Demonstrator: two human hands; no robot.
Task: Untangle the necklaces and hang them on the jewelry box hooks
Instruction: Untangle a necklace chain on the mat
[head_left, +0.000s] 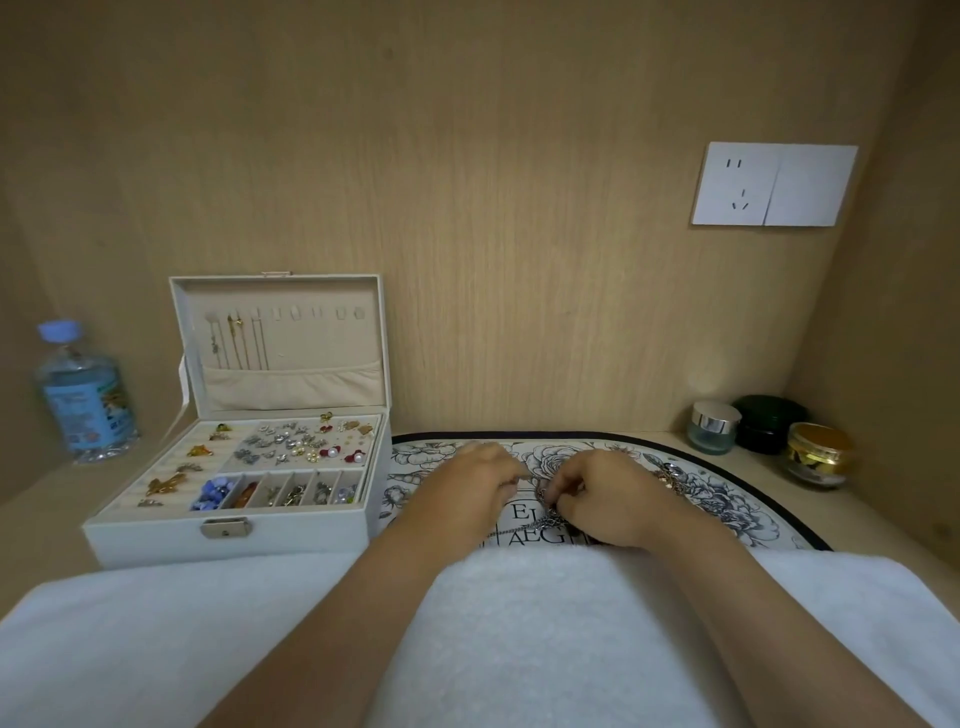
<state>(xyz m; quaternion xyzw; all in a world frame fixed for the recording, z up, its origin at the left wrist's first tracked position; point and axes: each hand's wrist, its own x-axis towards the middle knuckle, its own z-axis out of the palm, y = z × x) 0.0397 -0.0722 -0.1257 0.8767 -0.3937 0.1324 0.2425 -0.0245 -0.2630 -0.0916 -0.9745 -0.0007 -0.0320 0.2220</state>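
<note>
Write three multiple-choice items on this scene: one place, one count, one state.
1. The water bottle stands: A left of the jewelry box; B right of it; C inside it.
2. Jars in the right corner: A two; B three; C five.
3. The right hand: A lies flat; B pinches the necklaces; C grips the bottle.
Key: A, the bottle stands beyond the box's left wall; B, a clear, a dark and a gold one show; B, its fingers curl round the tangled chains.
</note>
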